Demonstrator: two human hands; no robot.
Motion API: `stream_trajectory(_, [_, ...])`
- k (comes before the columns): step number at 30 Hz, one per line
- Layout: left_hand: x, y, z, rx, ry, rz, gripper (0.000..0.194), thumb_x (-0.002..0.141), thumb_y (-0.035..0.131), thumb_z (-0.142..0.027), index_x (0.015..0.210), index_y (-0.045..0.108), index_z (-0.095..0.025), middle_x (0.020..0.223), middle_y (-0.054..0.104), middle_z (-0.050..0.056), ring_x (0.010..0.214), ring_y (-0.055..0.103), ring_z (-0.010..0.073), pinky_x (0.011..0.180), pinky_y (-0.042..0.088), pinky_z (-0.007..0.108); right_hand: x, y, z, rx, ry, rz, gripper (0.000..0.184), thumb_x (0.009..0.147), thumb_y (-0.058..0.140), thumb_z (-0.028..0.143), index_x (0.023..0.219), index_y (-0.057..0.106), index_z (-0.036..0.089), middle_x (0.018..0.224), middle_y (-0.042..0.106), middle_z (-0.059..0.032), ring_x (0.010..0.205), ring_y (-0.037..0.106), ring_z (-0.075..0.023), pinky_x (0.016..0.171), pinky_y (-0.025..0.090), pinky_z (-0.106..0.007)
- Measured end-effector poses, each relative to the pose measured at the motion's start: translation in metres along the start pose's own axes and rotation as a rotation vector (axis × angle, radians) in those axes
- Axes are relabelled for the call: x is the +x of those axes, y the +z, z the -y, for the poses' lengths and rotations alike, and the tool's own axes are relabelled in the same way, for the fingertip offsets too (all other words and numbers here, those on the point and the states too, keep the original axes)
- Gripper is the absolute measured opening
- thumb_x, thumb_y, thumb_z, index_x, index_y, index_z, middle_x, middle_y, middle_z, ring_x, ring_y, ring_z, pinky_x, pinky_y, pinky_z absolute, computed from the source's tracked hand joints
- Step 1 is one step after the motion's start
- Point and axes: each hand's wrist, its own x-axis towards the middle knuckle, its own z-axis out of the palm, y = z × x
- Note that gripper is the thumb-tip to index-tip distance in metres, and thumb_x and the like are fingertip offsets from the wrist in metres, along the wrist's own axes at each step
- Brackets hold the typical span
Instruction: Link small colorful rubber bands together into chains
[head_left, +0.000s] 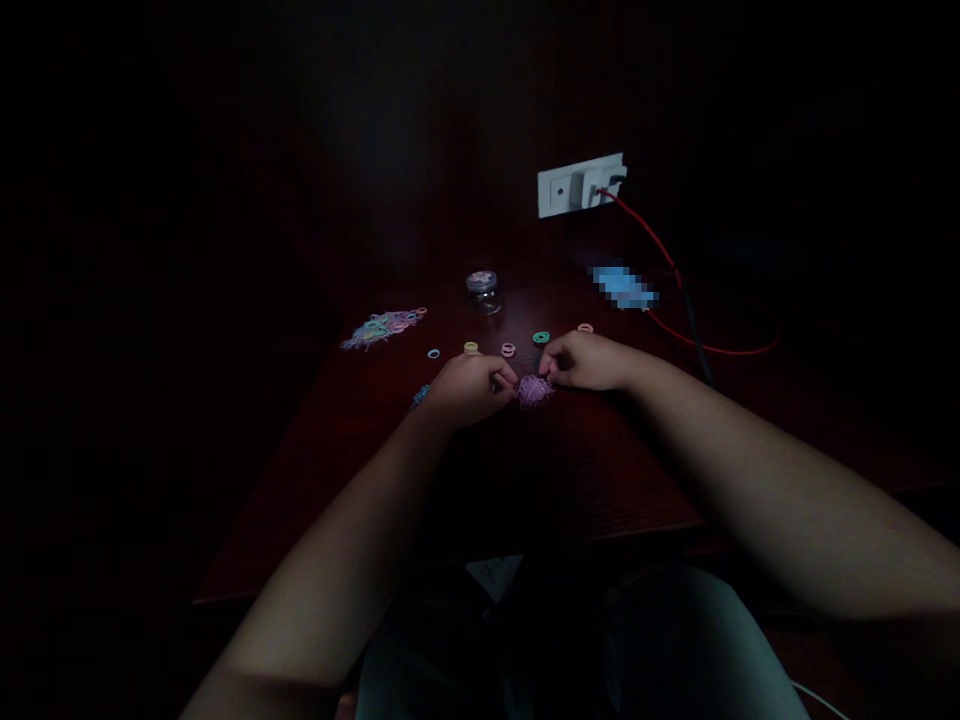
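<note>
A small heap of purple elastic bands [535, 390] lies on the dark red table between my two hands. My left hand [471, 388] is at the heap's left edge, thumb and fingertips pinched together. From the upper right, my right hand [589, 360] reaches to the heap with its fingers curled in and the tips close against the bands. It is too dark and small to see what either pinch holds. Partly behind my left hand is a clump of blue bands [421, 397]. Beyond the hands lie a yellow ring [471, 347], pink rings [508, 350] and a green ring [541, 338].
A clear lidded jar [483, 290] stands farther back. To the left are a multicoloured pile of bands [384, 328] and a blue ring [433, 354]. A pink ring [586, 328] and a blurred blue object [624, 287] lie right. A red cable [645, 225] hangs from the wall socket [559, 193].
</note>
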Motion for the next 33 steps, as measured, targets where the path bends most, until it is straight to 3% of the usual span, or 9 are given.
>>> stream_trajectory(13, [0.0002, 0.0027, -0.0085, -0.021, 0.02, 0.039, 0.022, 0.073, 0.069, -0.032, 0.094, 0.07, -0.024, 0.093, 0.073, 0.0, 0.084, 0.066, 0.0162, 0.075, 0.05, 0.03, 0.0004, 0.0029, 0.0021, 0.013, -0.023, 0.05, 0.023, 0.068, 0.064, 0.021, 0.088, 0.071, 0.016, 0.076, 0.066, -0.002, 0.066, 0.058, -0.0133, 0.061, 0.042, -0.025])
stream_trajectory(33, [0.0015, 0.0058, -0.0041, -0.034, 0.047, 0.008, 0.021, 0.076, 0.066, -0.031, 0.095, 0.069, -0.023, 0.094, 0.073, 0.001, 0.087, 0.066, 0.0166, 0.08, 0.05, 0.029, -0.0026, 0.0042, 0.004, 0.062, -0.007, 0.064, 0.014, 0.067, 0.061, 0.02, 0.08, 0.067, 0.016, 0.074, 0.065, -0.002, 0.064, 0.058, -0.0123, 0.06, 0.043, -0.024])
